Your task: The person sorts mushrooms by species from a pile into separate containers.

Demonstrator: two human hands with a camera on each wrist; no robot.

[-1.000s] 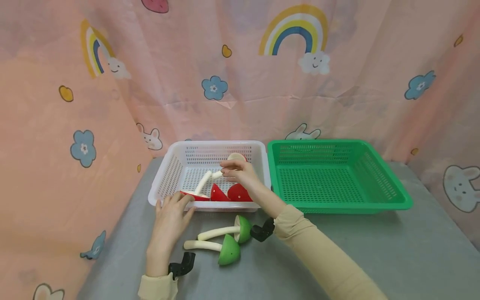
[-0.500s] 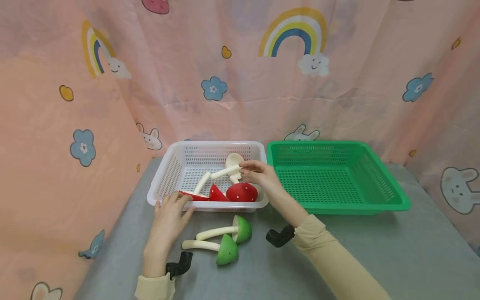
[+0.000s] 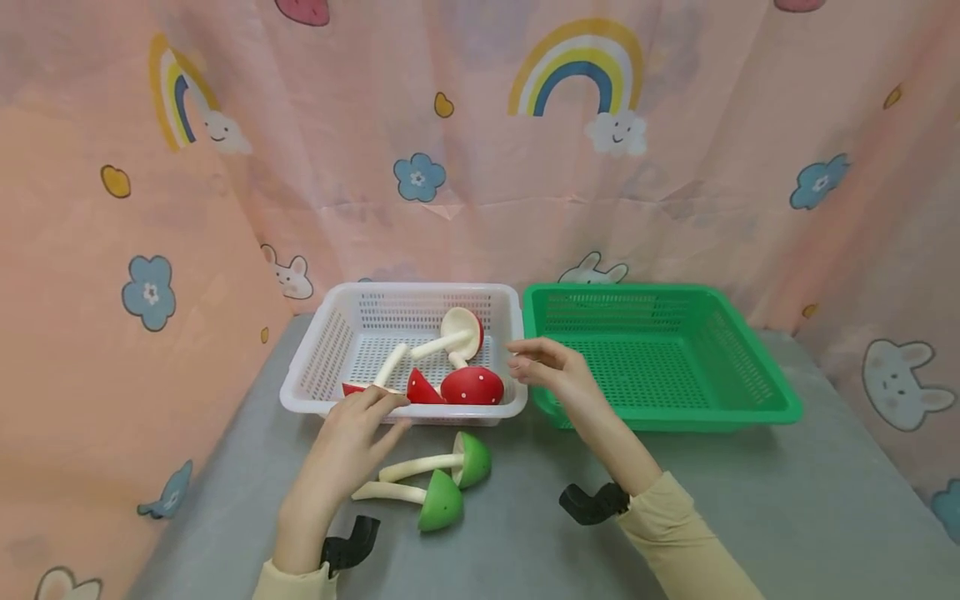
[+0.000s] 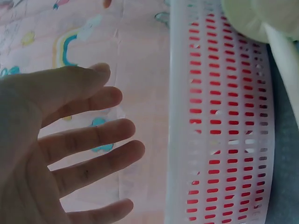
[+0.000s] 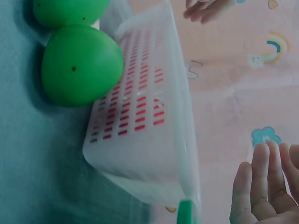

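My left hand [image 3: 341, 454] hovers at the near left of the white basket [image 3: 420, 287]. In the left wrist view its fingers [image 4: 112, 161] are spread, apart from the basket rim, and hold nothing. Several red-capped toy mushrooms lie in that basket, one with its pale underside [image 3: 454, 323] turned up, another with its spotted cap [image 3: 472, 386] showing. Over the meeting edges of the white and green baskets is my right hand [image 3: 558, 379], holding nothing, its fingers [image 5: 260, 177] extended. Two green-capped toy mushrooms [image 3: 441, 504] lie on the table before the white basket.
A green basket [image 3: 697, 415] with nothing in it stands right beside the white one. Both rest on a grey cloth-covered table [image 3: 517, 542]. Behind and to the left hangs a pink patterned curtain [image 3: 495, 167]. Each wrist carries a black camera mount [image 3: 594, 504].
My right hand has left the upturned red mushroom and moved right, out of the white basket. My left hand has shifted slightly right and come away from the basket rim.
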